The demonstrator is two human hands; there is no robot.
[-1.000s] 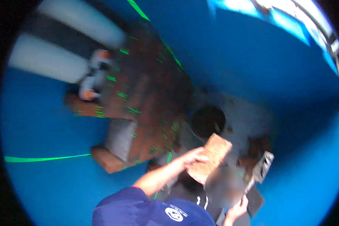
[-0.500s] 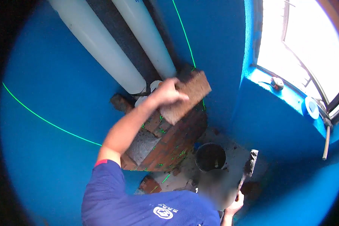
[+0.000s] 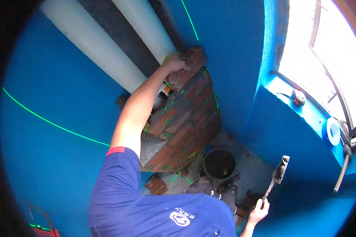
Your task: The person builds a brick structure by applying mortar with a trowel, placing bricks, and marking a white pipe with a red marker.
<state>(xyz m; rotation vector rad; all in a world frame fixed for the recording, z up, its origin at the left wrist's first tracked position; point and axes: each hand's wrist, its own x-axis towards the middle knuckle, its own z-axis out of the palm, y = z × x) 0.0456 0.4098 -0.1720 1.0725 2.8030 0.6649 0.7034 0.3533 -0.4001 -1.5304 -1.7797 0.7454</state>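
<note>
- My left hand holds a brick at 12 o'clock, at the far end of the brick wall.
- At 5 o'clock, my right hand holds a trowel.
- I see a black bucket near 5 o'clock.

White pipes crowd the brick; above the bucket is open.

Your reddish-brown brick, slanting at the far end of the brickwork, under your left hand, your dark-smeared trowel, blade outward, in your right hand.
</note>
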